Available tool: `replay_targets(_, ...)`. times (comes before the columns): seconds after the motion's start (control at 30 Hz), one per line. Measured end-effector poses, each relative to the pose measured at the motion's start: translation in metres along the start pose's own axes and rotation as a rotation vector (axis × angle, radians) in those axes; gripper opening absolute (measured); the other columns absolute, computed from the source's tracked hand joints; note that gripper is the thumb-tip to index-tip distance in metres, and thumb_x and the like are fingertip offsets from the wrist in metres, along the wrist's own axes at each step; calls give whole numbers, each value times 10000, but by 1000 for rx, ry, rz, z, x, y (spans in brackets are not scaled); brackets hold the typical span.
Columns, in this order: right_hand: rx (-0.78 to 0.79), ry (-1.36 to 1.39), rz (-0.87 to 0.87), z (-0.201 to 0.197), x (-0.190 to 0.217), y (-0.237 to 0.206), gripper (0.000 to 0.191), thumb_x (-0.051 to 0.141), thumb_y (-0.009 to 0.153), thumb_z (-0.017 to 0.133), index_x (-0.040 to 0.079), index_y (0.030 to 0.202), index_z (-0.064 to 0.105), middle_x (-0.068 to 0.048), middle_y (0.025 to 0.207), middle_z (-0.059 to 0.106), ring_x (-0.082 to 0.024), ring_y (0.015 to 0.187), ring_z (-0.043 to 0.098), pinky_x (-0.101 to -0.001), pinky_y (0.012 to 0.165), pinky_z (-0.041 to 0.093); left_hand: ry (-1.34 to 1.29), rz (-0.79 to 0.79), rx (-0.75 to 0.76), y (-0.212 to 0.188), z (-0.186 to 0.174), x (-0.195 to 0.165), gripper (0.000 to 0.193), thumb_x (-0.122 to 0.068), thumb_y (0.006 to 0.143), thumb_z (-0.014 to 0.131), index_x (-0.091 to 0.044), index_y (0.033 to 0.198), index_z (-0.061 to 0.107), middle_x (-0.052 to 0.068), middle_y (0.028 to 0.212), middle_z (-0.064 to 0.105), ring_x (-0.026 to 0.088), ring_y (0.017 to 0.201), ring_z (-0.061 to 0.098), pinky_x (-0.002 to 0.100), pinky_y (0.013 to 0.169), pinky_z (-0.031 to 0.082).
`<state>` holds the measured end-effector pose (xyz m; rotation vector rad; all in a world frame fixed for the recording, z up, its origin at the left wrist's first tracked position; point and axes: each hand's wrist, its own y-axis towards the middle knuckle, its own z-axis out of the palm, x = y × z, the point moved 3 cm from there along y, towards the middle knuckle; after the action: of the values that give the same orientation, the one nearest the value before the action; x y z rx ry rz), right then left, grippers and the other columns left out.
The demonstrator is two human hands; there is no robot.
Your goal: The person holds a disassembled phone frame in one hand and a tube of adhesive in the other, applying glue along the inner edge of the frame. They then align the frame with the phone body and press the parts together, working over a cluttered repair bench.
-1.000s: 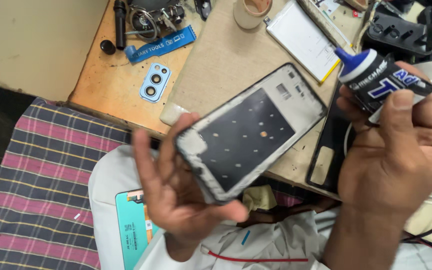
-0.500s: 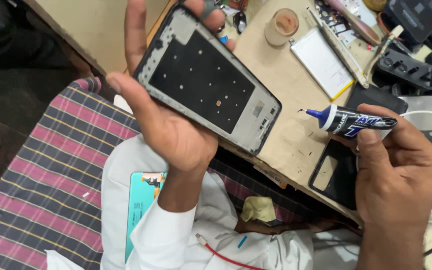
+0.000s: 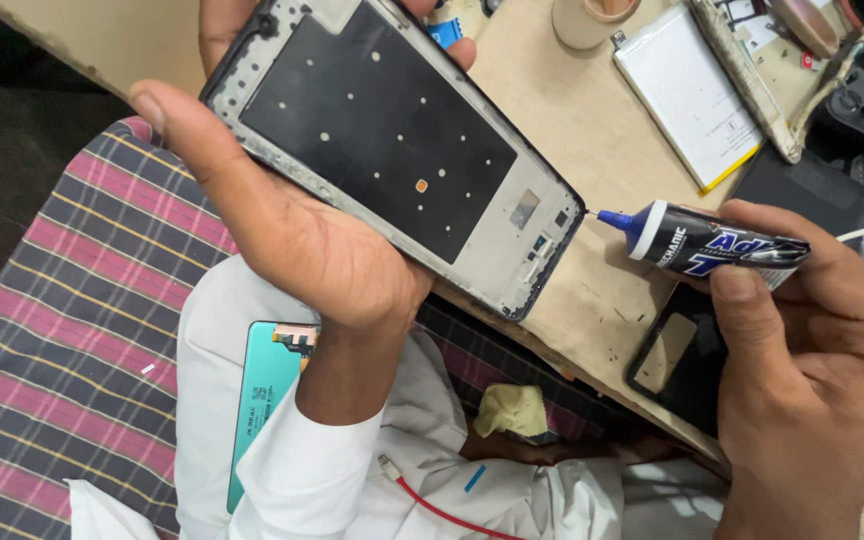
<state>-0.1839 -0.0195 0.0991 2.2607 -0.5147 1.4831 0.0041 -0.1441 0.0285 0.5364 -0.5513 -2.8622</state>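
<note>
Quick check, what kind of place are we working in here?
Most likely a phone repair bench. The left hand holds a bare phone frame, the right hand aims a glue tube at its edge, and a loose flat battery lies on the worn tabletop.

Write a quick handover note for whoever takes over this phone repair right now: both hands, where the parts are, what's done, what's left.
Left hand: holds the phone frame tilted above the lap, inner side up.
Right hand: grips the glue tube, blue nozzle tip at the frame's bottom corner edge.
Nearby: teal display panel on the lap; battery and dark back cover on the workbench.
Done: frame stripped and in hand.
Left: no glue bead is visible on the frame; display not yet fitted.
</note>
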Motion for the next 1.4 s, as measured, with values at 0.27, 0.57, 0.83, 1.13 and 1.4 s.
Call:
replay_targets(0.27, -6, -62, -24, -1, -1, -2, 263, 37, 1054, 656, -64, 1295, 629, -110, 1111, 723, -109, 1008, 708, -213, 913, 579, 5, 8, -2, -1, -1, -2, 720, -604, 1157, 428, -71, 1601, 236, 224, 1384, 555, 283, 1254, 590, 396, 1065, 540)
replay_targets(0.57, 0, -81, -42, -3, -2, -3, 256, 33, 1085, 668, -59, 1322, 645, -107, 1115, 724, -89, 933, 704, -192, 853, 561, 10, 16, -4, -2, -1, -1, 741, -608, 1139, 445, -71, 1602, 230, 226, 1388, 555, 283, 1254, 592, 393, 1066, 542)
replay_targets(0.83, 2, -81, -44, -3, -2, -5, 242, 29, 1080, 667, -58, 1305, 648, -104, 1094, 720, -92, 953, 704, -191, 880, 569, 15, 21, -7, -3, -2, -1, 759, -611, 1124, 459, -71, 1603, 225, 228, 1391, 555, 283, 1255, 594, 391, 1066, 543)
replay_targets(1.13, 5, -79, -49, -3, -2, -5, 248, 34, 1077, 678, -56, 1307, 657, -103, 1062, 723, -87, 936, 702, -171, 825, 559, 25, 25, -12, -4, -1, -2, 781, -615, 1106, 476, -70, 1604, 220, 230, 1395, 556, 283, 1256, 596, 388, 1067, 546)
replay_targets(1.4, 24, -139, -77, -4, -1, -5, 244, 40, 1069, 665, -58, 1291, 648, -125, 1053, 719, -106, 934, 711, -187, 800, 572, 29, 29, -15, -5, -1, -1, 800, -618, 1090, 490, -70, 1605, 215, 231, 1399, 556, 284, 1256, 599, 386, 1067, 547)
